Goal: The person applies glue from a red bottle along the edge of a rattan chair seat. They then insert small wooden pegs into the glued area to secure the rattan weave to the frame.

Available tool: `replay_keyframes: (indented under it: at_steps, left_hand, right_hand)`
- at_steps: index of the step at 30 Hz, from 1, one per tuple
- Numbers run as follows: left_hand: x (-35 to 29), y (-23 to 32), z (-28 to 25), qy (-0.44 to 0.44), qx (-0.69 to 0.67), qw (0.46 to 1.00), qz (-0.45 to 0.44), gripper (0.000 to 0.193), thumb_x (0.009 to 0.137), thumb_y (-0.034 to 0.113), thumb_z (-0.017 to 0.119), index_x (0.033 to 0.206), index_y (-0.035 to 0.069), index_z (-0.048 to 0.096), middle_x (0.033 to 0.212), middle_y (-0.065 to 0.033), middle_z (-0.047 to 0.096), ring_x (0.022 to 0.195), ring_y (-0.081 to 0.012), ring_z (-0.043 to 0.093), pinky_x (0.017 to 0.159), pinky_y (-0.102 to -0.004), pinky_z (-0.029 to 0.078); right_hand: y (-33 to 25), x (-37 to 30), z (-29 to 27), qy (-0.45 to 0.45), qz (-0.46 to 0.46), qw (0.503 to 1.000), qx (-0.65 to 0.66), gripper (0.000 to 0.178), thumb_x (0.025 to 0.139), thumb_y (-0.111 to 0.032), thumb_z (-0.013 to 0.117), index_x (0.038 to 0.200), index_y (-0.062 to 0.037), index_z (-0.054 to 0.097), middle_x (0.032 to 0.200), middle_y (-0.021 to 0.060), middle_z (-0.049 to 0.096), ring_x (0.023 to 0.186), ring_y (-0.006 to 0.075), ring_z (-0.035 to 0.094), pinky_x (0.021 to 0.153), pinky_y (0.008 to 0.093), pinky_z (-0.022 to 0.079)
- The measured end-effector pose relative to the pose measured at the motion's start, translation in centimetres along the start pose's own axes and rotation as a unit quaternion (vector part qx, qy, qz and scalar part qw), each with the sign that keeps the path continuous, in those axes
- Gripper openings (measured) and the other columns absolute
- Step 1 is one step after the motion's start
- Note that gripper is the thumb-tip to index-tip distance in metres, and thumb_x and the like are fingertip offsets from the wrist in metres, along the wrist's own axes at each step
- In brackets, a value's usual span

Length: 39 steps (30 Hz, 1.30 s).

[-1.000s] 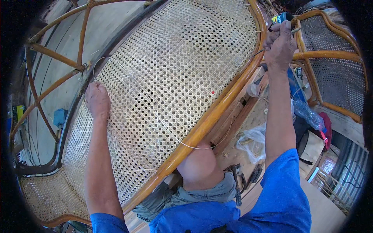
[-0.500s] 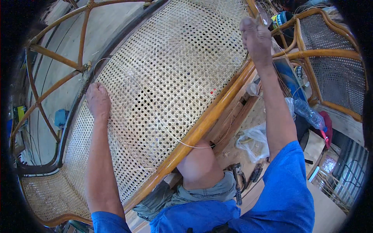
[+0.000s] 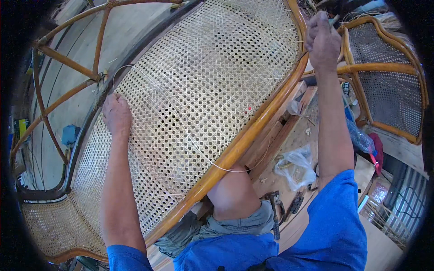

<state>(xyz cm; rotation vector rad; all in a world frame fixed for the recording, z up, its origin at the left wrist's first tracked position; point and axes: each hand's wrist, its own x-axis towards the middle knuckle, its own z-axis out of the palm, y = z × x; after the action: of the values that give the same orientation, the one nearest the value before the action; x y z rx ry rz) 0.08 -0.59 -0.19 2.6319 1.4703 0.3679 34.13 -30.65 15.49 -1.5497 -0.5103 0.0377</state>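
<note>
A large woven cane panel [image 3: 217,86] spans the middle, edged by a glossy brown rattan pole [image 3: 253,135] and, on the far left side, a dark frame bar [image 3: 97,106]. My left hand [image 3: 118,115] is closed at the panel's left edge, where a thin pale cane strand [image 3: 116,73] loops down to its fingertips. Another length of strand curves across the panel and over the pole. My right hand [image 3: 323,45] is closed beyond the panel's upper right edge. A small tip sticks out past its fingers; what it belongs to is hidden.
A rattan chair part with darker cane [image 3: 389,86] stands at the right. Below it lie a clear plastic bottle [image 3: 361,139] and a clear plastic bag [image 3: 296,169]. Tools [image 3: 276,212] lie beside my knee. A brown rattan frame [image 3: 68,61] rises at the left.
My right hand has moved right and slightly up, away from the panel's edge. My left hand stays at the left edge, and the cane loop keeps nearly the same shape.
</note>
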Motion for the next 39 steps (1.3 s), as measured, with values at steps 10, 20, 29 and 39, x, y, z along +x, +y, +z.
replay_keyframes:
  at_steps: [10, 20, 29, 39]
  left_hand:
    - [0.3, -0.4, 0.1, -0.007, 0.01, 1.0, 0.017, 0.022, 0.087, 0.026, 0.042, 0.097, 0.011, 0.054, 0.104, -0.0088, 0.057, 0.103, -0.0272, 0.05, 0.086, -0.0432, 0.039]
    - [0.3, -0.4, 0.0, -0.002, -0.017, 1.0, 0.02, 0.021, 0.087, 0.024, 0.043, 0.096, 0.009, 0.055, 0.101, -0.0104, 0.057, 0.1, -0.0285, 0.052, 0.084, -0.0433, 0.039]
    - [0.2, -1.2, 0.4, 0.005, -0.024, 0.999, 0.041, 0.024, 0.086, 0.025, 0.041, 0.097, 0.009, 0.055, 0.103, -0.0112, 0.058, 0.101, -0.0299, 0.051, 0.085, -0.0436, 0.038]
    - [-0.1, -0.9, 0.7, -0.007, -0.008, 1.0, 0.012, 0.023, 0.086, 0.026, 0.042, 0.098, 0.012, 0.055, 0.105, -0.0092, 0.056, 0.104, -0.028, 0.05, 0.089, -0.0428, 0.037]
  right_hand:
    - [2.4, 0.5, -1.8, 0.057, 0.024, 0.997, 0.038, 0.038, 0.088, -0.042, 0.053, 0.073, -0.0068, 0.051, 0.049, -0.0052, 0.033, 0.04, 0.005, 0.029, 0.036, 0.0217, 0.025]
    - [3.2, 0.2, -1.9, 0.036, 0.044, 0.995, 0.081, 0.038, 0.088, -0.043, 0.052, 0.073, -0.0076, 0.051, 0.05, -0.0052, 0.034, 0.04, 0.0048, 0.03, 0.036, 0.0208, 0.025]
    - [4.3, -1.2, 0.0, -0.082, -0.021, 0.992, -0.094, 0.042, 0.089, -0.045, 0.049, 0.076, -0.0061, 0.052, 0.054, -0.0066, 0.033, 0.044, 0.0031, 0.031, 0.039, 0.0196, 0.023]
    - [2.7, 0.7, -0.9, -0.088, -0.043, 0.963, -0.249, 0.028, 0.091, -0.034, 0.049, 0.078, -0.0094, 0.052, 0.053, -0.0064, 0.036, 0.043, 0.0035, 0.033, 0.039, 0.0197, 0.028]
